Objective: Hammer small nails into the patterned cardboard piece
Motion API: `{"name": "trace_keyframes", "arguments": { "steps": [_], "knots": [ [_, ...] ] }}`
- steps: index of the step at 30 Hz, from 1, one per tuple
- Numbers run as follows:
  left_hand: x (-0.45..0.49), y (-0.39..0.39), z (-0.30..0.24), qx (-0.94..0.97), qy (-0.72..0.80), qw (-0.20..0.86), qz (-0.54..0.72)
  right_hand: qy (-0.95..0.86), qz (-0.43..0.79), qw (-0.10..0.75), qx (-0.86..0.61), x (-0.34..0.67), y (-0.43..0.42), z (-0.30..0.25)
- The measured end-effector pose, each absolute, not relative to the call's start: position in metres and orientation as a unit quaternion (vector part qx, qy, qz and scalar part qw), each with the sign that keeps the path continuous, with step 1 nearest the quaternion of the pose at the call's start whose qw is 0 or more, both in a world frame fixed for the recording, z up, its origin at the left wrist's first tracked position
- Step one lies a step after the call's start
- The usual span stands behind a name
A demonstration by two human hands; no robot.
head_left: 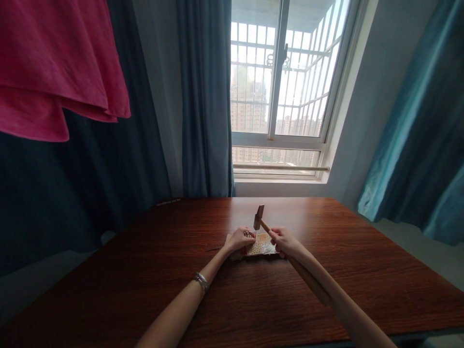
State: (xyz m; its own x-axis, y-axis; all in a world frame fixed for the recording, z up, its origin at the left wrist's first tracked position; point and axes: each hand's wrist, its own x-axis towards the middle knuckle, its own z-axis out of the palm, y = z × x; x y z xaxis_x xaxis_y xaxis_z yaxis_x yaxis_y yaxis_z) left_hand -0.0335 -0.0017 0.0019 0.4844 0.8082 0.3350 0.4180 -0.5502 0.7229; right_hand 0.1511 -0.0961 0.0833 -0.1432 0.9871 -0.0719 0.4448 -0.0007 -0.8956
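My right hand (284,241) is wrapped round the wooden handle of a hammer (258,217); the head is raised, and the handle's long end runs back under my forearm. Below the hammer head, my left hand (241,239) is closed in a pinch at a thin upright nail (255,235). Several similar thin pieces show by its fingers, too small to make out well. Between both hands lies a small pale board (261,245) dotted with many holes or marks, with wrapping-like material at its edges. My left hand partly covers its left side.
A dark thin object (213,249) lies left of the board on the brown wooden table (174,285). Behind the table are a barred window (275,96) and blue curtains (206,96). Pink cloth (61,67) hangs at upper left.
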Motion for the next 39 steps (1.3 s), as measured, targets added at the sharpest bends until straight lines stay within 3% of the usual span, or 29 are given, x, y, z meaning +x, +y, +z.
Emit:
{"name": "trace_keyframes", "arguments": {
  "steps": [12, 19, 39],
  "knots": [
    [-0.035, -0.003, 0.003, 0.815, 0.393, 0.275, 0.327, -0.633, 0.402, 0.339, -0.568, 0.15, -0.099, 0.078],
    [-0.035, -0.002, 0.002, 0.817, 0.365, 0.29, 0.34, -0.647, 0.391, 0.301, -0.581, 0.152, -0.096, 0.073],
    [-0.034, -0.009, 0.01, 0.804, 0.415, 0.273, 0.327, -0.626, 0.413, 0.343, -0.565, 0.156, -0.103, 0.076]
  ]
}}
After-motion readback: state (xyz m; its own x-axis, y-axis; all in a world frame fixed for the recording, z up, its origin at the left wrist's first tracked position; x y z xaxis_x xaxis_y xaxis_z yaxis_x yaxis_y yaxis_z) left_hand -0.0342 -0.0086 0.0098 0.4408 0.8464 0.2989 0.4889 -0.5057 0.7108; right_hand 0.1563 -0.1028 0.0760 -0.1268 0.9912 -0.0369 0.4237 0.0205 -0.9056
